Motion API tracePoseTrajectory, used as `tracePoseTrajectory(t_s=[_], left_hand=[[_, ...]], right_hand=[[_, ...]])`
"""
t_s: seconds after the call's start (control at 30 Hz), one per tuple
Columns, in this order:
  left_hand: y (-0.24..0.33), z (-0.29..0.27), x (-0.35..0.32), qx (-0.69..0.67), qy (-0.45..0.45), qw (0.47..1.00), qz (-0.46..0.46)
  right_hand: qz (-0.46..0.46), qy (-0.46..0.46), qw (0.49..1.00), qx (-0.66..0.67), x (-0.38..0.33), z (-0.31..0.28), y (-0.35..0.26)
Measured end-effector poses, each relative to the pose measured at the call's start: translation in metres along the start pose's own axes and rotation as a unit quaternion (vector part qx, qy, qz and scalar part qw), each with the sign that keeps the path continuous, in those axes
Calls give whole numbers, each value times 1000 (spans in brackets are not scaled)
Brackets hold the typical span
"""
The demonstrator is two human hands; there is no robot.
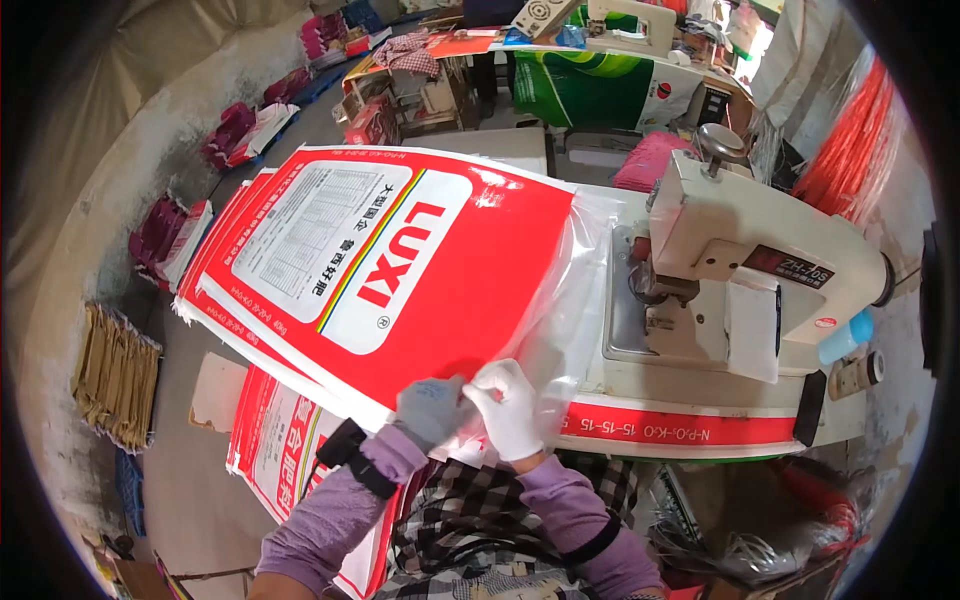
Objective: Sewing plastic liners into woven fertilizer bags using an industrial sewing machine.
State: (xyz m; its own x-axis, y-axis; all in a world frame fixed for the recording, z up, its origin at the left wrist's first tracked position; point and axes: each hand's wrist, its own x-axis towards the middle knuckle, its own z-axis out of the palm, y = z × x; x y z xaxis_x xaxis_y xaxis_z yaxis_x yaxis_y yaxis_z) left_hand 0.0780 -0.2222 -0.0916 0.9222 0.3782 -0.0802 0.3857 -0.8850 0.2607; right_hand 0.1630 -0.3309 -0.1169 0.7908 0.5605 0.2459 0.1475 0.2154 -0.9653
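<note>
A red and white woven sack (pixel 500 270) lies flat on top of a pile of similar sacks, with a clear plastic liner (pixel 565 300) sticking out of its right end. At the near corner of this sack my two gloved hands meet. My left hand (pixel 430 408), in a grey glove, is closed on the sack's near edge. Beside it my right hand (pixel 508 405), in a white glove, pinches the liner where it comes out of the sack; its fingertips partly hide the film. The sewing machine (pixel 740 250) stands to the right of the liner.
More printed sacks (pixel 280 440) hang below the pile at the near left. Bundles of brown sacks (pixel 115 375) and purple bundles (pixel 155 235) line the left wall. Red strands (pixel 850 150) hang at the right. Another sewing machine (pixel 630 25) stands on a far table.
</note>
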Motion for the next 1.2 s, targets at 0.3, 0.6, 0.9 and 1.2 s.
tracePoseTrajectory(t_s=[0.3, 0.6, 0.9, 1.2], left_hand=[[-3, -43, 4, -423, -57, 884, -190], [8, -52, -4, -122, -84, 984, -100], [9, -76, -82, 76, 223, 969, 77], [-35, -132, -230, 202, 183, 962, -15]], right_hand=[[-132, -86, 987, -31, -40, 4, -23], [-208, -231, 948, -66, -36, 2, -29], [-151, -396, 746, -513, -16, 116, 112], [-2, -145, 859, -491, 63, -21, 75]])
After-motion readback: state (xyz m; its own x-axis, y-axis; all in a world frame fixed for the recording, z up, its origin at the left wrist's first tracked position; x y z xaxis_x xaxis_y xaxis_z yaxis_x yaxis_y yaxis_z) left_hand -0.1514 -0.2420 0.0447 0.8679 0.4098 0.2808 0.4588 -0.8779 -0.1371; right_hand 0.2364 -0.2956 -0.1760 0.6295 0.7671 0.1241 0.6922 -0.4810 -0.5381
